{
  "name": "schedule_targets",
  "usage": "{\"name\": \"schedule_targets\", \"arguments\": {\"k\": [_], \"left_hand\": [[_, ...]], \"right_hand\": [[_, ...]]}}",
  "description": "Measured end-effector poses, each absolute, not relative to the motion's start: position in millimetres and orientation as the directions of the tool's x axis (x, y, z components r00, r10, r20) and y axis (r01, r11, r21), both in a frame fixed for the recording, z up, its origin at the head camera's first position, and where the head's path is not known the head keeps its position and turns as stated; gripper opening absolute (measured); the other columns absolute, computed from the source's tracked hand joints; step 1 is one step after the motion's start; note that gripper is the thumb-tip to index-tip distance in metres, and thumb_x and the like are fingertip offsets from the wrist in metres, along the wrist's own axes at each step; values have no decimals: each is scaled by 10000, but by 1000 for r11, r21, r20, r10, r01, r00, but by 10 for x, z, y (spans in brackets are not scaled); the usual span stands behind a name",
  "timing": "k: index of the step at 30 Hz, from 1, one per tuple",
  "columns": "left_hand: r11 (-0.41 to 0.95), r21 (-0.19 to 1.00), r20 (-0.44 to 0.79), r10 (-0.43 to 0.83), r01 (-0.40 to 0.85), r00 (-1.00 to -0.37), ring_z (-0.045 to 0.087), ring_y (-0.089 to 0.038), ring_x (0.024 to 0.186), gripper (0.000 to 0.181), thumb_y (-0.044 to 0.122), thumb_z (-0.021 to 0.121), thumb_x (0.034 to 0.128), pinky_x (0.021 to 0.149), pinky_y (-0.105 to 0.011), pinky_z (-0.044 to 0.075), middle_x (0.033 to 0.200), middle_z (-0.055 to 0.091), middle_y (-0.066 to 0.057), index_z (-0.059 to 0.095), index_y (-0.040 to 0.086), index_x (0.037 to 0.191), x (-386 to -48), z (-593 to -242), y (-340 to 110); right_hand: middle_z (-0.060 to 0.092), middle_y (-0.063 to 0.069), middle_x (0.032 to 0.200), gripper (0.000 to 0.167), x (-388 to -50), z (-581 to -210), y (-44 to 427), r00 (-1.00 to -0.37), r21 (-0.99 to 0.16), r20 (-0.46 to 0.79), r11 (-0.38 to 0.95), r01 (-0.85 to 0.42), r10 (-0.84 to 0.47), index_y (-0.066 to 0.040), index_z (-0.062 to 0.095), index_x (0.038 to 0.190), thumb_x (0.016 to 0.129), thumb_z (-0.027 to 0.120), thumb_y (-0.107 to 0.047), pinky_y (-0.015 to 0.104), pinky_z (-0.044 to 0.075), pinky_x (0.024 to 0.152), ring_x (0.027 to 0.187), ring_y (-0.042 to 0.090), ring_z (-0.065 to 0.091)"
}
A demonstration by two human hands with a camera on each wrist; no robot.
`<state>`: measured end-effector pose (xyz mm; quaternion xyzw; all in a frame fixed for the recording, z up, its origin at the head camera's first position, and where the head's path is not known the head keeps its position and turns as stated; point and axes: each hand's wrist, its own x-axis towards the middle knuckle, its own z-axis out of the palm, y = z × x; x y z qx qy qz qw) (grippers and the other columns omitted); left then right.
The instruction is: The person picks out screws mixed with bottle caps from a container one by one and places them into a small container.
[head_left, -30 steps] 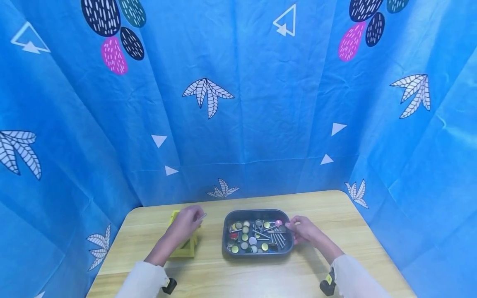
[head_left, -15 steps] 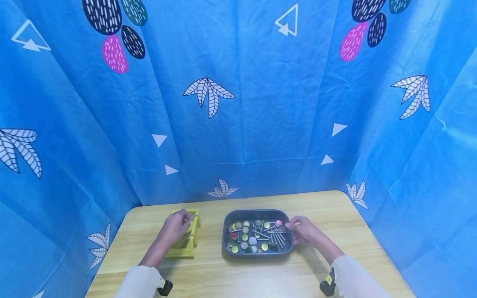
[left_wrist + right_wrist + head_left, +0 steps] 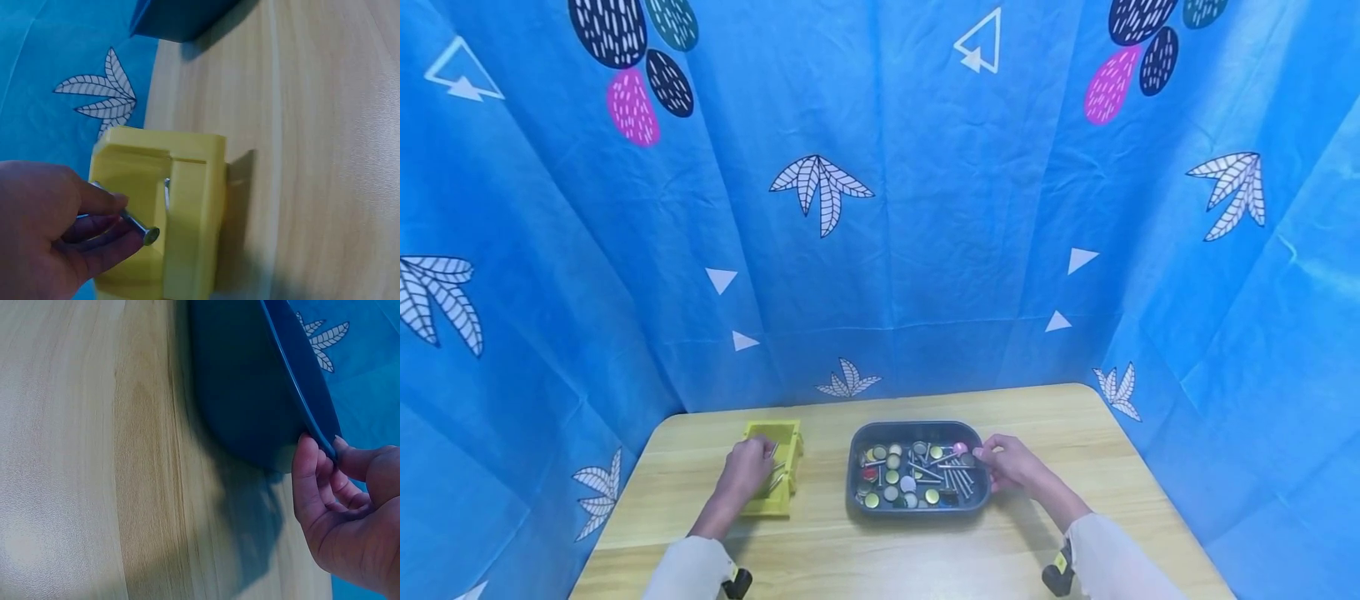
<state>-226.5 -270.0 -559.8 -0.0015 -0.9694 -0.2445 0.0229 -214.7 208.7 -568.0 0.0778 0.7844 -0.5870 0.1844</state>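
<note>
In the left wrist view my left hand [image 3: 62, 225] pinches a metal nail [image 3: 139, 226] between thumb and fingers, over a yellow bin [image 3: 195, 219]. Another nail [image 3: 167, 192] lies inside the bin. From the head view, the left hand [image 3: 747, 468] is above the yellow bin [image 3: 781, 505], where several nails show beside the fingers. My right hand [image 3: 1013, 463] grips the right rim of a dark grey tray [image 3: 917, 512] holding bottle caps and nails. Thumb and fingers of the right hand [image 3: 353, 512] pinch the tray's rim [image 3: 300, 394] in the right wrist view.
Both containers stand on a light wooden table [image 3: 895, 558], the yellow bin left of the tray with bare wood between them. A blue patterned curtain [image 3: 955, 250] surrounds the table's back and sides.
The left hand, with the nail, has moved left from beside the yellow bin's right edge and then lowered over the bin. My right hand stays on the tray's rim.
</note>
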Motion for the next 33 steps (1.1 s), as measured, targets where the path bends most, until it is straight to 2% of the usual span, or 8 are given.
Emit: {"name": "schedule_targets", "arguments": {"k": [2, 4, 6, 10, 12, 15, 22, 33], "left_hand": [[887, 462, 41, -8, 12, -999, 670, -274, 765, 119, -59, 596, 861, 644, -411, 582, 873, 709, -198, 682, -48, 942, -2276, -5624, -2698], [894, 447, 48, -4, 18, -999, 721, -351, 830, 174, -62, 606, 867, 712, -460, 627, 973, 738, -271, 702, -84, 1011, -2286, -5641, -2690], [903, 429, 67, -1, 28, -998, 745, -384, 894, 231, -56, 612, 885, 753, -472, 644, 1060, 747, -292, 720, -83, 1087, -2292, -5663, -2678], [918, 396, 74, 11, 40, -997, 701, -299, 742, 187, -82, 555, 902, 609, -379, 599, 947, 746, -253, 717, -77, 996, -2288, -5715, -2653], [931, 361, 87, 27, 57, -996, 631, -236, 651, 164, -108, 554, 872, 531, -323, 531, 831, 718, -192, 704, -58, 915, -2277, -5755, -2643], [944, 321, 108, 44, 77, -993, 558, -204, 598, 149, -137, 573, 810, 492, -302, 468, 722, 654, -131, 681, -37, 832, -2252, -5798, -2625], [956, 276, 139, 62, 99, -988, 591, -234, 643, 161, -165, 605, 737, 568, -364, 543, 736, 663, -155, 676, -43, 813, -2250, -5826, -2594], [954, 286, 135, 54, 91, -989, 570, -212, 634, 164, -156, 584, 767, 556, -344, 525, 734, 663, -143, 682, -24, 781, -2270, -5835, -2581]], "right_hand": [[670, 209, 833, 192, -2153, -5682, 2085, -921, -894, -377, 297, 335, -99, 46, 564, 1073, 1032, 591, -139, 359, 633, 584, 639, 238, 684], [670, 209, 834, 195, -2159, -5688, 2085, -922, -896, -373, 298, 330, -100, 47, 561, 1071, 1031, 593, -142, 360, 633, 582, 643, 244, 685], [670, 209, 831, 189, -2162, -5694, 2087, -923, -895, -372, 300, 330, -97, 44, 563, 1065, 1030, 594, -140, 361, 632, 581, 642, 245, 685], [676, 207, 818, 173, -2157, -5697, 2090, -925, -892, -371, 310, 328, -89, 33, 572, 1045, 1026, 600, -136, 355, 627, 572, 631, 241, 685], [675, 202, 810, 164, -2154, -5693, 2090, -924, -892, -371, 310, 328, -89, 29, 572, 1038, 1025, 599, -133, 352, 625, 571, 627, 236, 680], [668, 188, 798, 163, -2153, -5688, 2090, -924, -893, -370, 309, 326, -94, 29, 569, 1038, 1025, 598, -131, 346, 624, 572, 623, 224, 669], [683, 208, 819, 173, -2148, -5693, 2084, -926, -893, -369, 311, 327, -86, 33, 572, 1048, 1024, 600, -137, 355, 628, 580, 629, 229, 677], [671, 191, 828, 197, -2153, -5703, 2078, -929, -889, -363, 325, 322, -73, 40, 580, 1062, 1016, 614, -149, 370, 620, 578, 641, 240, 670]]}}
